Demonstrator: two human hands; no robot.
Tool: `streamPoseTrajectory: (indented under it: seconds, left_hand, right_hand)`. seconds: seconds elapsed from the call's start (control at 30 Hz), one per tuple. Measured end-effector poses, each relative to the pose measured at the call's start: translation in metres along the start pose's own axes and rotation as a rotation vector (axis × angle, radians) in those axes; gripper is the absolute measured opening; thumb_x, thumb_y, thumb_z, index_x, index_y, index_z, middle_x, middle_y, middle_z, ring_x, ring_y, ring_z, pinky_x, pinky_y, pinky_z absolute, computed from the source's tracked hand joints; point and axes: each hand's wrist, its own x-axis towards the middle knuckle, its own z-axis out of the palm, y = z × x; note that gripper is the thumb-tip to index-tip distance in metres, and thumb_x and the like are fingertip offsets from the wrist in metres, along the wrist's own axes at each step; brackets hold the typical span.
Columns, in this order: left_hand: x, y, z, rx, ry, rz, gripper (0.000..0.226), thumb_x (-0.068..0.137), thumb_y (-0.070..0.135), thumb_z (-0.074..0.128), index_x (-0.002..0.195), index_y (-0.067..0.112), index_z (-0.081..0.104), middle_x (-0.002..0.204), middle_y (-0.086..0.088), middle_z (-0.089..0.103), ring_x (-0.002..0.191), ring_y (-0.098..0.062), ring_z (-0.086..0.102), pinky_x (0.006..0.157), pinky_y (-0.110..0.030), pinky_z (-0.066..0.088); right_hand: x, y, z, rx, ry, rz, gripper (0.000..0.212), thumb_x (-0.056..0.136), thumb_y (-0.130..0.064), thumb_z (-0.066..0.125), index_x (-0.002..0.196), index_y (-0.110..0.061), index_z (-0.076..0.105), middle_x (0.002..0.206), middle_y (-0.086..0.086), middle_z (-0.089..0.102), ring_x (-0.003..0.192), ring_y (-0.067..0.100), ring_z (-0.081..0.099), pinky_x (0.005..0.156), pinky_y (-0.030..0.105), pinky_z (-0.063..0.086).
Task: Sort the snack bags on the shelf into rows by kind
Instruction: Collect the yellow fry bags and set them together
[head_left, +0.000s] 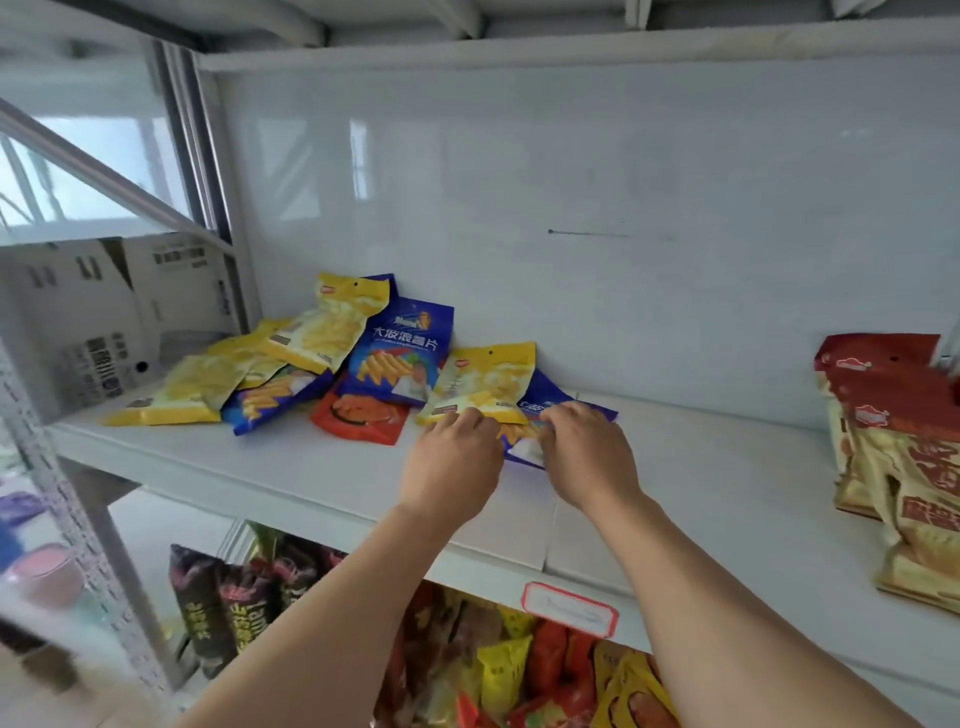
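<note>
Both our hands rest on the white shelf (260, 467); left hand (451, 462) touches a yellow bag (488, 382), fingers curled. Right hand (587, 452) covers a blue bag (545, 402); we cannot tell either grip.

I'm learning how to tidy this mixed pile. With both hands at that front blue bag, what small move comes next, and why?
Probably slide the blue bag out from under the yellow bag toward the bare shelf. Both the left hand and right hand rest on it, and the yellow bag overlaps it.
</note>
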Motion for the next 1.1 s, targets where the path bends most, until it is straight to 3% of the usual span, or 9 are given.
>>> streamPoseTrajectory:
  seconds: [0.13,0.3,0.53,0.73,0.87,0.97,1.1]
  left_hand:
    - [0.01,-0.039,0.002,-0.014,0.017,-0.097,0.018,0.094,0.028,0.058,0.098,0.017,0.072,0.097,-0.001,0.069,0.091,-0.027,0.066,0.072,-0.037,0.049]
    - [0.042,-0.079,0.01,-0.045,-0.01,-0.179,0.029,0.101,0.034,0.045,0.118,0.021,0.065,0.127,0.003,0.062,0.109,-0.023,0.06,0.078,-0.034,0.044]
    - [0.096,-0.123,0.029,-0.146,-0.041,-0.29,0.027,0.101,0.035,0.044,0.113,0.02,0.063,0.116,0.002,0.062,0.104,-0.02,0.058,0.075,-0.034,0.046]
    - [0.123,-0.139,0.051,-0.179,-0.094,-0.248,0.025,0.098,0.033,0.046,0.108,0.019,0.065,0.113,0.003,0.063,0.1,-0.021,0.057,0.073,-0.034,0.046]
    - [0.138,-0.157,0.057,-0.253,-0.124,-0.202,0.029,0.099,0.035,0.047,0.118,0.021,0.064,0.122,0.005,0.061,0.109,-0.02,0.057,0.078,-0.034,0.046]
    - [0.145,-0.176,0.054,-0.311,-0.136,-0.18,0.029,0.099,0.034,0.048,0.12,0.022,0.064,0.125,0.005,0.061,0.112,-0.019,0.057,0.082,-0.034,0.047]
    - [0.147,-0.198,0.049,-0.389,-0.125,-0.114,0.03,0.1,0.033,0.048,0.122,0.021,0.064,0.124,0.004,0.062,0.112,-0.018,0.058,0.083,-0.034,0.048]
  right_hand:
    - [0.031,-0.034,0.014,0.137,-0.018,0.038,0.027,0.103,-0.03,0.042,0.117,-0.018,0.062,0.12,0.004,0.062,0.108,0.028,0.059,0.081,0.036,0.047]
    - [0.085,-0.059,0.039,0.274,-0.046,0.193,0.039,0.102,-0.04,0.044,0.13,-0.016,0.055,0.132,0.007,0.058,0.118,0.03,0.056,0.088,0.04,0.048]
    - [0.147,-0.058,0.077,0.244,-0.176,0.54,0.083,0.089,-0.068,0.049,0.148,-0.012,0.032,0.148,0.015,0.042,0.134,0.036,0.041,0.106,0.048,0.037]
    - [0.156,-0.06,0.103,0.182,-0.264,0.651,0.111,0.072,-0.082,0.058,0.152,-0.013,0.024,0.149,0.014,0.042,0.136,0.034,0.039,0.108,0.047,0.035]
    - [0.162,-0.063,0.107,0.144,-0.276,0.744,0.129,0.065,-0.088,0.058,0.157,-0.011,0.01,0.153,0.014,0.038,0.14,0.034,0.036,0.109,0.047,0.035]
    - [0.165,-0.072,0.107,0.137,-0.261,0.795,0.129,0.064,-0.086,0.062,0.156,-0.012,0.013,0.15,0.012,0.043,0.137,0.033,0.042,0.105,0.047,0.041]
    - [0.165,-0.096,0.104,0.137,-0.087,0.773,0.097,0.074,-0.066,0.072,0.145,-0.015,0.029,0.134,0.011,0.056,0.121,0.033,0.055,0.09,0.045,0.048]
